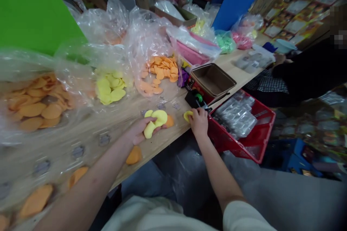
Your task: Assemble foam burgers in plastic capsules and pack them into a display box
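My left hand [139, 131] rests on the wooden table [162, 139] and grips a few yellow round foam pads [155, 121], with an orange pad [170, 121] touching them on the right. My right hand [199, 121] is closed in a pinch on one small yellow pad [187, 116] at the table's edge, beside a black tape dispenser [195, 99]. Another orange pad [134, 155] lies near my left wrist.
Open plastic bags hold orange pads [35, 103], yellow pads [110, 87] and more orange pads [159, 70]. A brown cardboard box [213, 79] and a red basket [244, 124] of packed clear bags sit to the right. Other people sit across and at right.
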`<state>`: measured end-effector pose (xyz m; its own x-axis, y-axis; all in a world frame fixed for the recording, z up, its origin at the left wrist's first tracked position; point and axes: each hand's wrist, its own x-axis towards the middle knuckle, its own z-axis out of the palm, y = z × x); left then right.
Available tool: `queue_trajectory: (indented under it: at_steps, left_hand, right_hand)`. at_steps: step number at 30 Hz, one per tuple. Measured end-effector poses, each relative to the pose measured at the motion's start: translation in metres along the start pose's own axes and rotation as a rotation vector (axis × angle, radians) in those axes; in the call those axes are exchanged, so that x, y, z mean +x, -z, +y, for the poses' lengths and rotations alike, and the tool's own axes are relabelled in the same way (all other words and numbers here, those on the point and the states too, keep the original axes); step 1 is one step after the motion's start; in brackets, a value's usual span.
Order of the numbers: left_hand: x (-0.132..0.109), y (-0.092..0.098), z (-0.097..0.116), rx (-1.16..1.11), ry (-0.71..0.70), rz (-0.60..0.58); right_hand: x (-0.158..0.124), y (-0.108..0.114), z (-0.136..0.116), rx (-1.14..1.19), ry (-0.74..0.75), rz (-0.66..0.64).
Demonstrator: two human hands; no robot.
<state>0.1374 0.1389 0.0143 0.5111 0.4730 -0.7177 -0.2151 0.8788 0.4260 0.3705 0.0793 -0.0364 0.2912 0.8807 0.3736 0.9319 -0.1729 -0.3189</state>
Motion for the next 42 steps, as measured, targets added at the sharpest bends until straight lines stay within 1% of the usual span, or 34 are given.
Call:
queue_trajectory:
  at_steps: [1,2,3,5,6,7,8,9,10,12,13,15,17,19,21,23,25,27,29,31,33,34,35,36,37,38,39,40,41,42]
  left_hand:
    - [0.0,0.0,0.0,0.049,-0.013,0.003]
    - [0.0,-0.001,-0.002,0.106,-0.037,0.004]
    - [0.0,-0.003,-0.003,0.165,-0.071,0.001]
    - [-0.001,-0.009,-0.006,0.277,-0.139,-0.021]
    - [-0.002,-0.01,-0.007,0.316,-0.168,-0.03]
    - [-0.005,-0.011,-0.007,0.339,-0.196,-0.027]
    - [-0.007,-0.009,-0.007,0.346,-0.221,-0.014]
    - [-0.011,-0.006,-0.005,0.34,-0.233,0.007]
    - [-0.015,-0.002,-0.004,0.326,-0.235,0.037]
    - [-0.023,0.009,-0.001,0.297,-0.225,0.118]
    - [-0.027,0.014,0.0,0.292,-0.218,0.152]
    - [-0.032,0.023,-0.001,0.301,-0.215,0.2]
    - [-0.035,0.03,-0.005,0.319,-0.223,0.204]
    - [-0.037,0.034,-0.008,0.338,-0.229,0.179]
    - [-0.039,0.037,-0.009,0.374,-0.243,0.162]
    - [-0.041,0.039,-0.008,0.436,-0.272,0.175]
    - [-0.044,0.038,-0.006,0.496,-0.321,0.184]
    - [-0.047,0.037,-0.005,0.522,-0.385,0.166]
    - [-0.049,0.035,-0.005,0.491,-0.434,0.135]
    - [-0.051,0.035,-0.006,0.439,-0.405,0.116]
    - [-0.051,0.035,-0.005,0.393,-0.316,0.059]
    - [-0.051,0.036,-0.005,0.38,-0.274,0.018]
    - [-0.05,0.036,-0.004,0.373,-0.247,-0.011]
    - [-0.049,0.037,-0.004,0.375,-0.243,-0.016]
    - [-0.047,0.038,-0.003,0.391,-0.261,0.006]
    - [-0.044,0.039,-0.003,0.431,-0.294,0.055]
    - [-0.041,0.04,-0.004,0.488,-0.331,0.116]
    - [-0.036,0.043,-0.004,0.551,-0.366,0.175]
    - [-0.032,0.045,-0.005,0.611,-0.391,0.221]
    - [-0.027,0.048,-0.006,0.66,-0.407,0.254]
  right_hand:
    - [-0.003,0.003,-0.009,0.073,-0.016,0.034]
    - [-0.006,0.006,-0.02,0.187,-0.027,0.032]
    - [-0.009,0.007,-0.032,0.336,-0.034,-0.021]
    - [-0.013,0.006,-0.056,0.672,-0.08,-0.232]
    - [-0.014,0.004,-0.066,0.817,-0.135,-0.336]
    - [-0.014,0.001,-0.072,0.926,-0.208,-0.403]
    - [-0.012,-0.002,-0.076,0.995,-0.285,-0.417]
    - [-0.01,-0.005,-0.077,1.023,-0.341,-0.382]
    - [-0.007,-0.008,-0.075,1.014,-0.363,-0.316]
    - [-0.002,-0.012,-0.068,0.941,-0.301,-0.22]
    - [0.001,-0.015,-0.065,0.907,-0.25,-0.219]
    - [0.003,-0.02,-0.063,0.846,-0.177,-0.288]
    - [0.003,-0.026,-0.065,0.724,-0.131,-0.352]
    - [0.001,-0.031,-0.068,0.489,-0.034,-0.346]
    - [-0.002,-0.035,-0.069,0.253,0.099,-0.319]
    - [-0.004,-0.036,-0.068,0.094,0.209,-0.299]
    - [-0.006,-0.037,-0.065,-0.006,0.266,-0.275]
    - [-0.008,-0.036,-0.062,-0.063,0.288,-0.25]
    - [-0.009,-0.033,-0.062,-0.068,0.269,-0.212]
    - [-0.01,-0.026,-0.067,0.0,0.21,-0.141]
    - [-0.013,-0.018,-0.078,0.188,0.128,-0.088]
    - [-0.015,-0.013,-0.086,0.34,0.087,-0.112]
    - [-0.016,-0.01,-0.093,0.523,0.045,-0.187]
    - [-0.017,-0.007,-0.1,0.719,-0.002,-0.306]
    - [-0.018,-0.006,-0.107,0.901,-0.052,-0.445]
    - [-0.019,-0.007,-0.111,1.044,-0.099,-0.577]
    - [-0.019,-0.009,-0.114,1.127,-0.14,-0.681]
    - [-0.02,-0.013,-0.116,1.144,-0.171,-0.739]
    - [-0.02,-0.017,-0.117,1.096,-0.185,-0.752]
    - [-0.021,-0.022,-0.117,0.996,-0.181,-0.729]
